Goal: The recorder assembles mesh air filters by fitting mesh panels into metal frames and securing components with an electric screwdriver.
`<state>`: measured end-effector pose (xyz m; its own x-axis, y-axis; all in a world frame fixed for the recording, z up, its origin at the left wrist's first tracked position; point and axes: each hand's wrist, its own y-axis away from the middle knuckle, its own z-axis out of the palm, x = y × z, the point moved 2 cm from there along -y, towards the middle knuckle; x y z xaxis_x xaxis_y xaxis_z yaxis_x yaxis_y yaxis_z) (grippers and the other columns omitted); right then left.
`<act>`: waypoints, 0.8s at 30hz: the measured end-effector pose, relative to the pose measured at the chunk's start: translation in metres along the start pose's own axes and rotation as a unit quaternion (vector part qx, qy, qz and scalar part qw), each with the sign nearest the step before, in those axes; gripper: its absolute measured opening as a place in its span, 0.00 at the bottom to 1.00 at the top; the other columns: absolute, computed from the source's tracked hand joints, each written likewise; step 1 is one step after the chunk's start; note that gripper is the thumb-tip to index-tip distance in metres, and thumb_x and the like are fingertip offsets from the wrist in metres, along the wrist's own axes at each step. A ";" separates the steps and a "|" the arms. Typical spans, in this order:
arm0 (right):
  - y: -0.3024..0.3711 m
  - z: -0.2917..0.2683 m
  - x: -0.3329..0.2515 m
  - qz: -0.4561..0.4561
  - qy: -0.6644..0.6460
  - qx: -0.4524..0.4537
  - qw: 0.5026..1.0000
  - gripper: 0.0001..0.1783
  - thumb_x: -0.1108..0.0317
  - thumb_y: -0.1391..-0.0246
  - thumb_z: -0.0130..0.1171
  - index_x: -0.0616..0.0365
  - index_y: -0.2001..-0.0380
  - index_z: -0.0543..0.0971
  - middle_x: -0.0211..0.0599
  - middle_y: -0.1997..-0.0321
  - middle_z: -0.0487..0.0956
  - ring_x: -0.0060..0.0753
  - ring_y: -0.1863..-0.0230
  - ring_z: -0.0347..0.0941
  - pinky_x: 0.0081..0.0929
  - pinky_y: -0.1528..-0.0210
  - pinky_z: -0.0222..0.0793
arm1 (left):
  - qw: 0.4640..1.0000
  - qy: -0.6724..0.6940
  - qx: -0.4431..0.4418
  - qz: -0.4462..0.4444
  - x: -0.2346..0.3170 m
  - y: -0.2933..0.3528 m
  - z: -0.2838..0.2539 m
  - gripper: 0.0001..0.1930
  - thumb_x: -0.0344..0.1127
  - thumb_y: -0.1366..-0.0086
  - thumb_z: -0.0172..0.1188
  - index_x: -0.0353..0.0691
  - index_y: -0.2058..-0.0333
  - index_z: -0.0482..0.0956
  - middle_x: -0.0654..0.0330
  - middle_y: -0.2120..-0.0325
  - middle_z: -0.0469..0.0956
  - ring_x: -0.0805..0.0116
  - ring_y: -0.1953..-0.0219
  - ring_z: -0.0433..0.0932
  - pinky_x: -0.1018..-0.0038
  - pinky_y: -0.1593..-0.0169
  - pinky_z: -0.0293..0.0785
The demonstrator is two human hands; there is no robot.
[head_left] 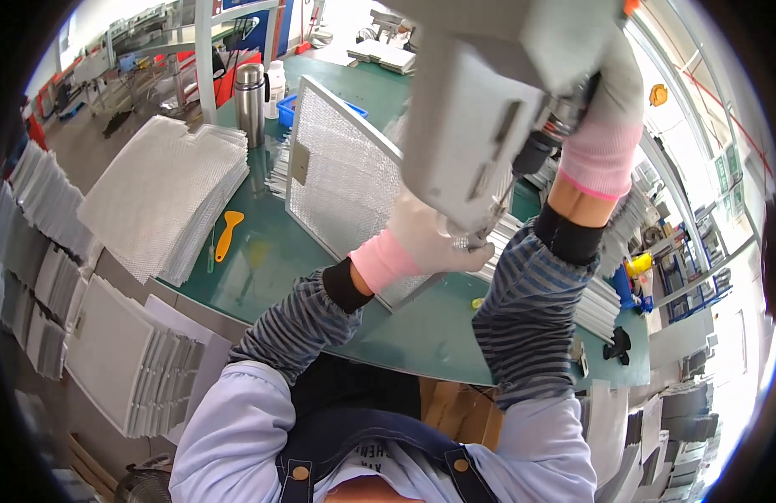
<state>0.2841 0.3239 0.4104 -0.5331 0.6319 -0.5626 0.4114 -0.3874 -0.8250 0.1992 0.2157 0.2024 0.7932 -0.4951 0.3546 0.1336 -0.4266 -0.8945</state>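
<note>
My left hand [430,239], in a white glove with a pink cuff, has its fingers curled together around a small shiny metal piece that I cannot make out. Just behind it, a framed metal mesh panel [342,163] stands tilted on the green table [388,339]. My right hand [618,92], gloved alike, is raised and closed around a power tool [560,121] with a metal collar and black nose. The tool's thin tip points down toward my left fingers. A large grey boxy body [472,109] close to the camera hides part of the tool and the table behind.
Mesh sheets [166,193] are stacked at the table's left, beside a yellow-handled scraper [228,235]. A steel thermos [250,105], a white bottle [275,88] and a blue tray [354,109] stand behind. Framed panels [111,352] lean below left; metal strips [597,310] lie right.
</note>
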 end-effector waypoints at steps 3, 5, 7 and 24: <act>0.024 0.042 -0.022 -0.014 0.015 0.080 0.997 0.10 0.63 0.39 0.54 0.58 0.63 0.77 0.27 0.81 0.74 0.15 0.85 0.64 0.16 0.85 0.59 | 1.000 0.026 0.007 -0.003 0.000 -0.004 -0.009 0.15 0.48 0.60 0.68 0.51 0.72 0.81 0.62 0.72 0.74 0.57 0.67 0.73 0.58 0.53 0.64; 0.017 0.030 0.002 -0.065 -0.045 0.137 0.987 0.09 0.61 0.39 0.54 0.55 0.65 0.77 0.21 0.82 0.73 0.09 0.88 0.60 0.09 0.89 0.51 | 0.991 -0.011 0.081 0.110 0.009 -0.010 -0.019 0.13 0.48 0.62 0.67 0.51 0.78 0.78 0.63 0.77 0.69 0.59 0.70 0.71 0.60 0.57 0.63; 0.011 0.002 0.024 -0.060 -0.083 0.075 0.992 0.12 0.59 0.38 0.52 0.57 0.67 0.77 0.27 0.76 0.76 0.13 0.83 0.66 0.14 0.84 0.59 | 0.988 -0.047 0.091 0.113 0.010 -0.010 -0.029 0.13 0.49 0.64 0.67 0.52 0.81 0.76 0.63 0.79 0.67 0.60 0.70 0.70 0.61 0.57 0.63; 0.038 0.088 0.039 -0.102 0.170 0.039 0.979 0.15 0.59 0.37 0.50 0.60 0.62 0.77 0.33 0.69 0.77 0.21 0.75 0.71 0.21 0.74 0.65 | 0.987 -0.001 0.106 0.121 0.001 -0.011 -0.021 0.13 0.50 0.64 0.65 0.50 0.87 0.73 0.62 0.81 0.66 0.60 0.70 0.70 0.62 0.57 0.64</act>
<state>0.2143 0.2747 0.3524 -0.3159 0.8833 -0.3465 0.2580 -0.2715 -0.9272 0.1857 0.2038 0.2179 0.8180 -0.5620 0.1228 0.0608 -0.1277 -0.9899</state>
